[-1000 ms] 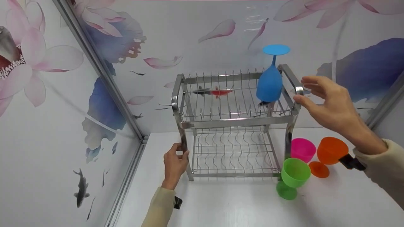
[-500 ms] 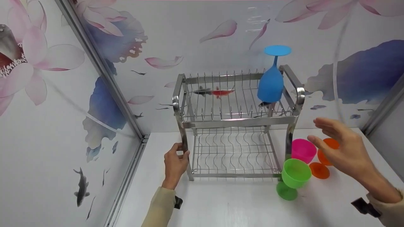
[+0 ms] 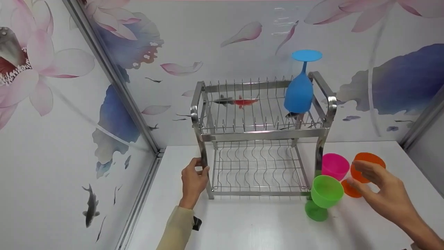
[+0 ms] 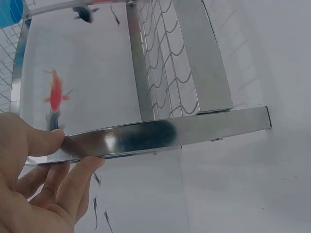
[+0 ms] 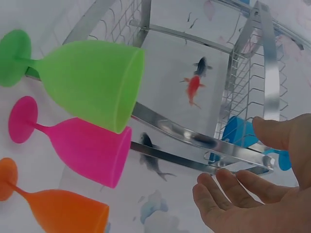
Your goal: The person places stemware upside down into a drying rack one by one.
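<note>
A two-tier metal dish rack (image 3: 263,134) stands on the white table. My left hand (image 3: 194,178) holds its left front leg between thumb and fingers; the left wrist view shows the fingers (image 4: 80,182) on that leg. On the upper tier's right end, a blue goblet (image 3: 299,93) sits upside down. By the rack's right front leg stand upright a green goblet (image 3: 327,192), a pink goblet (image 3: 335,166) and an orange goblet (image 3: 370,158). My right hand (image 3: 386,192) hovers beside the green goblet, fingers extended and thumb apart, holding nothing, partly covering the orange one.
The lower tier (image 3: 256,166) has wavy wires. A white back wall (image 3: 194,27) with painted flowers and fish rises behind the rack. On the left, a metal corner strip (image 3: 114,76) joins it to another printed panel.
My right hand has left the rack's upper right corner and come down to the goblets. My left hand stays on the rack leg, and the blue goblet stays put.
</note>
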A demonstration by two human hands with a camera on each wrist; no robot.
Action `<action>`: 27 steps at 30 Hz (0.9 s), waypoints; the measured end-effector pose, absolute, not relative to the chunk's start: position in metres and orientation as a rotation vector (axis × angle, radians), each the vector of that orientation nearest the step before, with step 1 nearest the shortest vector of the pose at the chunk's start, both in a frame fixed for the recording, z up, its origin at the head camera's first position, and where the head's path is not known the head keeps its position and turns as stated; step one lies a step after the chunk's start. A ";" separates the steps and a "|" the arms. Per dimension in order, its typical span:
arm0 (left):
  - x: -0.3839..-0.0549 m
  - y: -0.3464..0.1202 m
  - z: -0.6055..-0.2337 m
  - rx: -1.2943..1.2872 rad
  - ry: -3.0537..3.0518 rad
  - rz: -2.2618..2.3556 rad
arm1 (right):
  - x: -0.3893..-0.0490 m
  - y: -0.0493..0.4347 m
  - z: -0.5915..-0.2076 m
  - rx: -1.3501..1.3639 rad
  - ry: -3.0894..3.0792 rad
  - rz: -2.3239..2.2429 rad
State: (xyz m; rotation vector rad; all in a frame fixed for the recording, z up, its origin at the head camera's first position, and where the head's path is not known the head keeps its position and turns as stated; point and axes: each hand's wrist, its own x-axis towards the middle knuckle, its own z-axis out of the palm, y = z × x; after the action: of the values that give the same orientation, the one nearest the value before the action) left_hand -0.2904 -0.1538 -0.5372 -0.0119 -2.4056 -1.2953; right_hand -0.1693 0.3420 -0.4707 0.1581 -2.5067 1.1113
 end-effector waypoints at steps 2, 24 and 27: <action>-0.290 -0.153 -0.539 -0.012 -2.403 -1.293 | -0.166 0.344 -0.481 0.124 -2.535 1.128; -0.289 -0.153 -0.538 -0.025 -2.406 -1.297 | -0.160 0.334 -0.588 -0.446 -2.710 1.557; -0.290 -0.154 -0.538 -0.016 -2.411 -1.289 | -0.166 0.329 -0.598 -0.505 -2.686 1.676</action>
State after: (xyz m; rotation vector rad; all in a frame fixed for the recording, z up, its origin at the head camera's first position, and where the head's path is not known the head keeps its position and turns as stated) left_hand -0.2902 -0.1535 -0.5379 -0.0165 -2.4105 -1.2891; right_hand -0.1656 0.3294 -0.5978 -0.5048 -2.6856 1.6764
